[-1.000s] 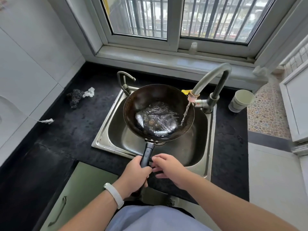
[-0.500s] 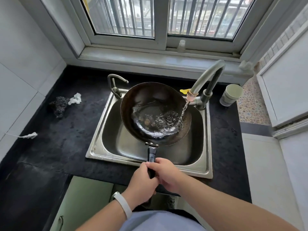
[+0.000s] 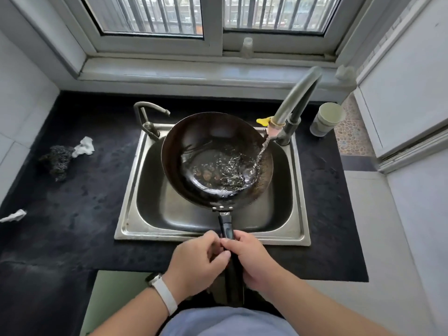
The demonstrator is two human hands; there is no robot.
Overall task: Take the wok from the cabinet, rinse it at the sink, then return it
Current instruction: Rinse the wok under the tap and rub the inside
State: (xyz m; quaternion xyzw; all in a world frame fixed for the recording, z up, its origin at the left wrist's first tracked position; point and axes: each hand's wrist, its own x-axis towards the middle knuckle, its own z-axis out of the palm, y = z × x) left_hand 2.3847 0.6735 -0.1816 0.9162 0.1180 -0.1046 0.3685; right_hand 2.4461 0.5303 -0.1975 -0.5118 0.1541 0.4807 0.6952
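Surface (image 3: 80,202) of black stone fills the middle of the frame, from the left edge to the pale wall at the right. Above it, along the top of the frame, a window (image 3: 213,25) with bars behind the glass stands shut. A steel sink (image 3: 169,235) is set into the surface at centre.

The wok (image 3: 194,151) is held over the sink basin, mouth up and tipped a little, its bowl covering the upper half of the basin. Its handle (image 3: 226,229) points down the frame, across the sink's near rim. A tall curved tap (image 3: 298,93) rises at the sink's upper right corner, and a thin stream of water (image 3: 260,154) runs from it onto the right inner wall of the wok. Water pools and ripples in the bottom.

Both hands are at lower centre, on the handle. The left hand (image 3: 196,263) is on its left side with fingers curled in against it and the thumb pressed to it. The right hand (image 3: 254,258) wraps its fingers round the handle from the right. The fingertips of the two hands meet over the handle. A white band (image 3: 164,293) sits on the left wrist.

A pale cup (image 3: 326,120) stands right of the tall tap. A smaller tap (image 3: 145,115) stands at the sink's upper left corner. At left, a dark scourer (image 3: 58,161) lies touching a scrap of white paper (image 3: 84,146). Another scrap (image 3: 13,215) lies at the left edge. A small yellow piece (image 3: 263,121) shows just left of the tall tap's spout.
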